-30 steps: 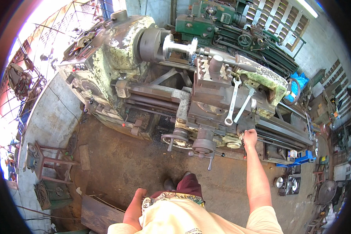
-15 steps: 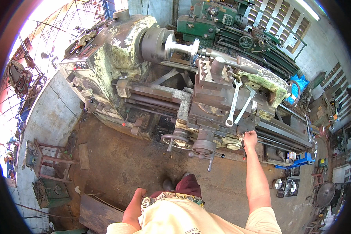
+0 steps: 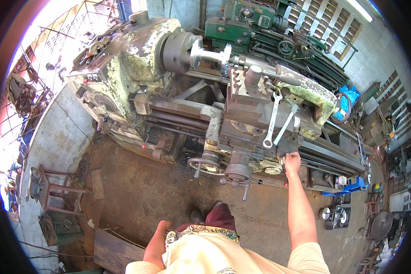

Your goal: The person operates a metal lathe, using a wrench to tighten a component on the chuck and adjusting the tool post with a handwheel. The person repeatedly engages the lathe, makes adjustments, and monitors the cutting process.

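Resting our fully curled right hand [image 3: 292, 162], its hold hidden, at the cream lathe [image 3: 139, 55] right of centre, left hand [image 3: 165, 225] unreadable at lower centre, we risk vibration shaking the wrench [image 3: 272, 119] off the carriage [image 3: 246, 108].

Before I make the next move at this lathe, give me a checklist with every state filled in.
1. Left hand away from the lathe: ok, down by the waist.
2. Right hand gripping a control at the front: cannot tell, what the fingers hold is hidden.
3. Wrench off the carriage: not ok, it rests there.
4. Chuck standing still: cannot tell.
5. Workpiece between chuck and tailstock: ok.
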The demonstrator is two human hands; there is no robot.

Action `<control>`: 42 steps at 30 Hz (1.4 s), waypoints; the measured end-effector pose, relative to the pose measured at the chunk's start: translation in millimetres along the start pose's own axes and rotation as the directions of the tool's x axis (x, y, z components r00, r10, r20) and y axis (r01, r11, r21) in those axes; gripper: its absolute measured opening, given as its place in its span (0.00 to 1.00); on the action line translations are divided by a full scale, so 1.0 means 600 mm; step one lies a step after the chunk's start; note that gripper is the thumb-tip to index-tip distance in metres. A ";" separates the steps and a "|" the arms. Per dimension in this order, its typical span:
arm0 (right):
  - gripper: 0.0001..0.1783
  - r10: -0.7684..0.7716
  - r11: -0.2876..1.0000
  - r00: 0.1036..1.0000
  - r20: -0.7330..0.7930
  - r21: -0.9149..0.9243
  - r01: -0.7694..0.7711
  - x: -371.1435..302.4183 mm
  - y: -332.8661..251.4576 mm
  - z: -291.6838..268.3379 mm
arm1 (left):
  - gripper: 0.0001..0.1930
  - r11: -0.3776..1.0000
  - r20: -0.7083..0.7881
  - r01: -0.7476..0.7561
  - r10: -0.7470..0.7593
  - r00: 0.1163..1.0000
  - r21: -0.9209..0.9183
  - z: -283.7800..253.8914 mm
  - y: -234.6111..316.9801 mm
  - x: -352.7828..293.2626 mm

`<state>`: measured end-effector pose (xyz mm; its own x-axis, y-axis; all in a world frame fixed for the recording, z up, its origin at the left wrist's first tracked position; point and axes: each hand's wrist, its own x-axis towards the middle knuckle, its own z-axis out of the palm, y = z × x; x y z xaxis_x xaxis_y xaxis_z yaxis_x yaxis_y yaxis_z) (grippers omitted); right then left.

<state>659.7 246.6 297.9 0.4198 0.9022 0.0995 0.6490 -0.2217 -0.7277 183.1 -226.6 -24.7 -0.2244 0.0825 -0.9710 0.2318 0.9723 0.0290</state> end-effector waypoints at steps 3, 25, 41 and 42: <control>0.07 0.003 0.998 1.000 0.020 0.061 -0.004 0.000 0.000 0.000 | 0.20 1.000 0.001 -0.020 0.020 1.000 -0.015 0.001 -0.004 0.010; 0.08 0.012 0.999 1.000 0.011 0.051 -0.012 0.004 0.009 0.005 | 0.18 0.998 -0.087 -0.007 0.013 0.996 0.067 -0.005 -0.015 0.033; 0.08 0.016 1.000 1.000 0.015 0.000 -0.016 0.002 0.001 0.001 | 0.18 0.976 0.008 -0.099 0.100 0.995 0.191 -0.007 0.000 0.011; 0.08 0.013 1.000 1.000 0.013 -0.001 -0.013 0.001 0.001 0.000 | 0.18 0.953 0.027 -0.115 0.112 0.993 0.280 -0.008 -0.001 0.013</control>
<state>660.2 246.9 297.3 0.4204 0.9037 0.0810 0.6441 -0.2343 -0.7281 176.5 -225.2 -31.4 -0.1719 0.1851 -0.9676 0.5113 0.8563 0.0730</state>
